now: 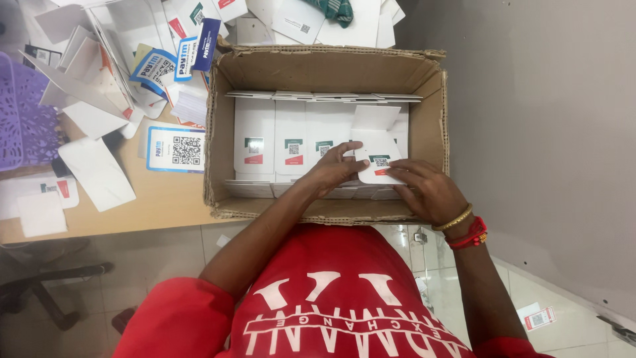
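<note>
Both hands reach into the cardboard box (424, 132), left hand (331, 174) and right hand (427, 192) fingers pinching one white card (376, 159).

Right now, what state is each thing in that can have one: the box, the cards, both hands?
Cardboard box: open, flaps up, partly filled.
White cards in the box: lying in overlapping rows, printed side up.
White card in hand: flap folded up, held over the rows.
Left hand: fingers on the card's left edge.
Right hand: fingers on the card's lower right edge.
Loose cards on the table: scattered, unsorted.
</note>
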